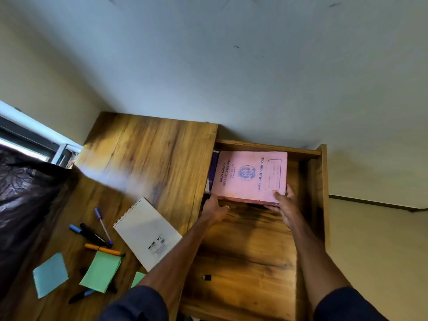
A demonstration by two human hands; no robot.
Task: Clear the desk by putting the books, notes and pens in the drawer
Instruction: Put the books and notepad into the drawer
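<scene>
Both hands are in the open wooden drawer (254,251) on the pink record book (249,174). It has a flat card cover, blue print and a worn near edge.

Right hand (288,205): thumb pressed on the cover at the near right corner, fingers (290,189) wrapped round the side edge, so a firm pinch on the book.

Left hand (215,208): fingers reach the near left corner, tips hidden under the book, thumb off the cover. Can't tell if they curl or just support.

The book sits at the far end of the drawer, beyond the fingers, lying over a purple book (214,170) that shows only as a strip past the left fingers. A small black boxy part (206,277) lies on the drawer floor, well back from the fingers, between the forearms.

Left of the left fingers, on the wood-grain table (148,154):
- a white spiral notepad (148,232) with a wire coil on its far edge, just beside the left forearm
- farther left a cluster of pens: a clear pen with purple cap (103,225), a black marker (93,235), a blue-capped pen (75,228) and an orange pen (102,249)
- a green sticky pad (100,272), square, touching the orange pen
- a blue sticky pad (50,274) farther out
- a second green pad (137,279), mostly hidden by the sleeve
- a dark pen (80,295) near the table's near edge

Dark patterned cloth (27,193) lies at the far left.
</scene>
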